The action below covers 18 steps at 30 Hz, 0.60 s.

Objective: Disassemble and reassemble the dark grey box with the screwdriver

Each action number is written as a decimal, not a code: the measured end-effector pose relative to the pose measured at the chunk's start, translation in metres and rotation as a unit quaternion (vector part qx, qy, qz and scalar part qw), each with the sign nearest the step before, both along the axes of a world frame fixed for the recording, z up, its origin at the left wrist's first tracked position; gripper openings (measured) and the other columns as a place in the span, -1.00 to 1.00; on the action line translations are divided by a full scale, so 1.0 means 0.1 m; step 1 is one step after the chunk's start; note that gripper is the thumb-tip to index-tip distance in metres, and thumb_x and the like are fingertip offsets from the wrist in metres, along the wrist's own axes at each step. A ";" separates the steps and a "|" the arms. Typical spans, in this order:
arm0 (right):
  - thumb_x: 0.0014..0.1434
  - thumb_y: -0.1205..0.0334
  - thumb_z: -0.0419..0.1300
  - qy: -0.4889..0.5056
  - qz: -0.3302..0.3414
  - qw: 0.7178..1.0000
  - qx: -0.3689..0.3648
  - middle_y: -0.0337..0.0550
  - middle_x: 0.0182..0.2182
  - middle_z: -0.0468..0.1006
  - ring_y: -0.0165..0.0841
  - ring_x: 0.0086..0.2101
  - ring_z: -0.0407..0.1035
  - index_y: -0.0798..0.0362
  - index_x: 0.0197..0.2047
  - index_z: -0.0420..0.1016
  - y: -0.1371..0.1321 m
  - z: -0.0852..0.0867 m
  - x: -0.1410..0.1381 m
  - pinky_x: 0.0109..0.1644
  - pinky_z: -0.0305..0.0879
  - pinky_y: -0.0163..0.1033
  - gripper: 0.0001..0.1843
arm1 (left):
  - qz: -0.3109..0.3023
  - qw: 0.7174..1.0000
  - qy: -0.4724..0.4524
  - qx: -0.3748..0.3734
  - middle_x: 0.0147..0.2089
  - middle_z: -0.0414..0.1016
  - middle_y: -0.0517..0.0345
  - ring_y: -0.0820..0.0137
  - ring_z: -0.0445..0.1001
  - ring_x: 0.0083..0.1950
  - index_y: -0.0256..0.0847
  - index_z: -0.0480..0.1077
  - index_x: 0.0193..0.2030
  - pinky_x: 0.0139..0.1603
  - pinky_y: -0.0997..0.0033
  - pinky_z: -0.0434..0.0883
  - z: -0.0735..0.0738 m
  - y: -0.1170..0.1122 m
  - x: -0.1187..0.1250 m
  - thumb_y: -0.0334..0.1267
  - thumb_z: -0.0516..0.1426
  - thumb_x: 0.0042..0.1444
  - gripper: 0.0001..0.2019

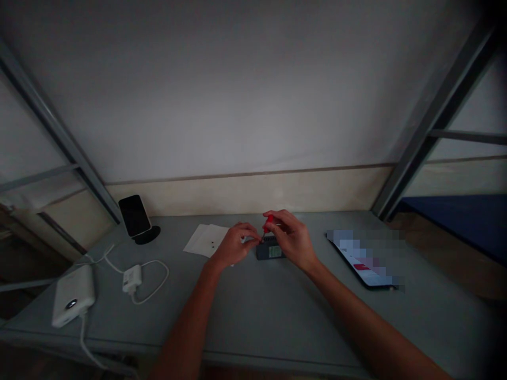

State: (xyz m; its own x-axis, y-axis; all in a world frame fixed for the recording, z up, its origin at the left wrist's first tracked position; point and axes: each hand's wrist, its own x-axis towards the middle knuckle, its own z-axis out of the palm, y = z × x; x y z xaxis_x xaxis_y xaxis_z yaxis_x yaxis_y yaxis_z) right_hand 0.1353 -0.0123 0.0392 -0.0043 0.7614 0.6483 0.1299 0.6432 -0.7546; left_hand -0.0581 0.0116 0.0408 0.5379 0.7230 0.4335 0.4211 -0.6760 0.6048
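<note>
A dark box-shaped device (pixel 263 253) with a row of slots on top and a pale green label on its front sits at the middle of the table. My right hand (pixel 293 238) is closed around a screwdriver with a red handle (pixel 268 224), its tip pointing down at the device's top left corner. At that same corner, the thumb and forefinger of my left hand (pixel 234 244) pinch close to the tip. Whatever lies between those fingers is too small to name. White paper (pixel 203 241) with several tiny dark bits on it lies beside my left hand.
A phone on a round stand (pixel 135 215) stands at the back left. A white power bank (pixel 74 295) and a white adapter (pixel 132 278) with cables lie at the left. At the right is a tablet-like screen (pixel 362 262), partly pixelated. Metal posts (pixel 431 124) flank the grey table (pixel 253 316).
</note>
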 end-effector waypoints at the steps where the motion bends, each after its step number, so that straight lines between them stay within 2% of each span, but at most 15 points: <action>1: 0.28 0.15 0.22 -0.001 0.000 1.000 0.001 -0.13 -0.22 0.52 -0.32 -0.24 0.49 -0.08 0.02 0.57 0.00 0.00 0.00 -0.20 0.48 -0.22 -0.75 | -0.001 1.000 0.002 -0.005 -0.17 0.58 0.06 0.29 0.47 -0.05 -0.18 0.61 -0.25 0.05 0.26 0.38 0.00 0.00 0.00 -0.43 0.23 0.15 -0.88; 6: 0.29 0.13 0.22 -0.004 0.004 1.000 0.001 -0.12 -0.22 0.52 -0.32 -0.24 0.50 -0.07 0.02 0.57 -0.01 -0.01 -0.01 -0.20 0.51 -0.22 -0.75 | -0.004 1.000 0.006 -0.012 -0.12 0.56 0.07 0.31 0.47 -0.01 -0.16 0.60 -0.22 0.01 0.31 0.40 -0.02 0.00 -0.02 -0.52 0.20 0.12 -0.79; 11: 0.30 0.16 0.21 -0.029 0.020 0.999 0.002 -0.13 -0.20 0.55 -0.34 -0.24 0.51 -0.07 0.04 0.56 -0.03 0.02 -0.01 -0.13 0.51 -0.22 -0.74 | -0.012 1.000 -0.021 -0.010 -0.05 0.59 0.07 0.30 0.48 0.07 -0.17 0.59 -0.22 0.17 0.25 0.36 -0.08 0.02 -0.01 -0.50 0.21 0.12 -0.81; 15: 0.33 0.16 0.16 -0.053 0.052 0.997 -0.007 -0.15 -0.19 0.59 -0.34 -0.23 0.54 -0.09 0.12 0.51 -0.05 0.02 0.00 -0.08 0.52 -0.19 -0.69 | -0.009 0.998 -0.027 -0.048 -0.09 0.63 0.09 0.32 0.55 -0.01 -0.19 0.57 -0.18 0.14 0.27 0.39 -0.12 0.03 -0.02 -0.56 0.17 0.09 -0.75; 18: 0.36 0.15 0.12 -0.084 0.041 0.996 0.001 -0.13 -0.16 0.59 -0.32 -0.20 0.54 -0.11 0.15 0.49 -0.06 0.02 -0.01 -0.09 0.52 -0.17 -0.68 | 0.004 0.998 -0.023 -0.059 -0.12 0.64 0.09 0.32 0.57 -0.05 -0.20 0.57 -0.18 0.13 0.26 0.40 -0.15 0.03 -0.02 -0.54 0.17 0.09 -0.77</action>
